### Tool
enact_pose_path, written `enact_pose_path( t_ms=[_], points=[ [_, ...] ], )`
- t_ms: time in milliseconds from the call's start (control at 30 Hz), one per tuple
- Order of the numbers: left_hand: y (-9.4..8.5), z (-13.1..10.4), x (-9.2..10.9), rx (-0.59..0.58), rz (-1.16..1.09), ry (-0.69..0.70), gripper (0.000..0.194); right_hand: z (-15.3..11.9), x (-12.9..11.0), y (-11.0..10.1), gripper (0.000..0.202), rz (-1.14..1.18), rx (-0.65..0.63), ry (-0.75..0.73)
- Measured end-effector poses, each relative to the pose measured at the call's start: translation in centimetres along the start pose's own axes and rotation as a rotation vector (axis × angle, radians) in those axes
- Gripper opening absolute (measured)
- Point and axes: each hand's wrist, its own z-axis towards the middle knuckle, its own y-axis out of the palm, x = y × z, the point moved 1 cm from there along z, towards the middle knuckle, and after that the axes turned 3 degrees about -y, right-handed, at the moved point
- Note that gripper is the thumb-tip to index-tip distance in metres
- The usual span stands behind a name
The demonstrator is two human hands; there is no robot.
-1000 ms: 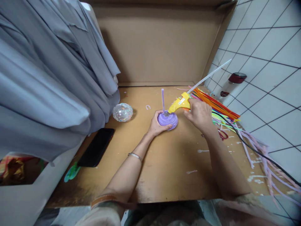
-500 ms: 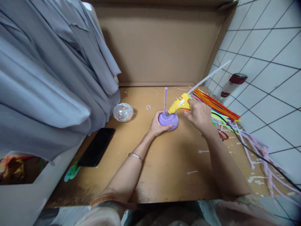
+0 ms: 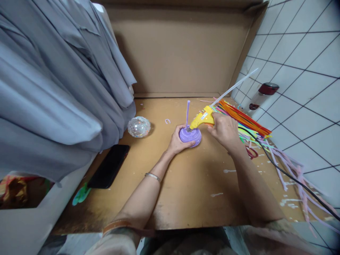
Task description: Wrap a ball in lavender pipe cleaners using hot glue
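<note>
My left hand [image 3: 177, 141] is closed around the side of a round purple coil of pipe cleaner [image 3: 191, 137], thumb along its front. A loose end of the purple pipe cleaner [image 3: 187, 113] sticks straight up from the coil's top. In my right hand [image 3: 225, 129] is a yellow hot glue gun [image 3: 203, 118], gripped by its handle. Its nozzle points down and left, at the top of the coil by the foot of the upright end; whether it touches I cannot tell. A long clear glue stick [image 3: 235, 87] juts from the gun's back.
A clear faceted ball [image 3: 139, 126] and a black phone [image 3: 109, 166] lie left. A small pale curved scrap [image 3: 167, 121] sits behind my left hand. Right are colourful pipe cleaners [image 3: 244, 118], red-handled scissors [image 3: 251, 152], a black cord [image 3: 281, 169] and a jar [image 3: 262, 95]. Cardboard [image 3: 180, 49] stands behind.
The glue gun has shifted very slightly left and down at the coil. The upright purple end leans slightly more to the right. Both hands keep their hold.
</note>
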Motion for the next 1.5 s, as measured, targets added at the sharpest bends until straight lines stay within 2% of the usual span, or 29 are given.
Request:
enact_pose_path(
  t_ms=[533, 733, 933, 1500],
  points=[
    [-0.01, 0.01, 0.06, -0.014, -0.006, -0.019, 0.078, -0.20, -0.08, -0.37, 0.025, 0.029, 0.001, 0.001],
    [0.00, 0.01, 0.14, -0.024, -0.004, -0.028, 0.081, -0.29, -0.06, -0.31, 0.025, 0.025, 0.060, -0.018],
    [0.06, 0.08, -0.08, -0.025, -0.006, -0.021, 0.081, -0.25, -0.10, -0.27, 0.026, 0.031, 0.030, -0.007],
    [0.07, 0.08, -0.03, -0.024, -0.003, -0.005, 0.080, -0.26, -0.03, -0.23, 0.026, 0.012, 0.048, -0.030]
  ],
)
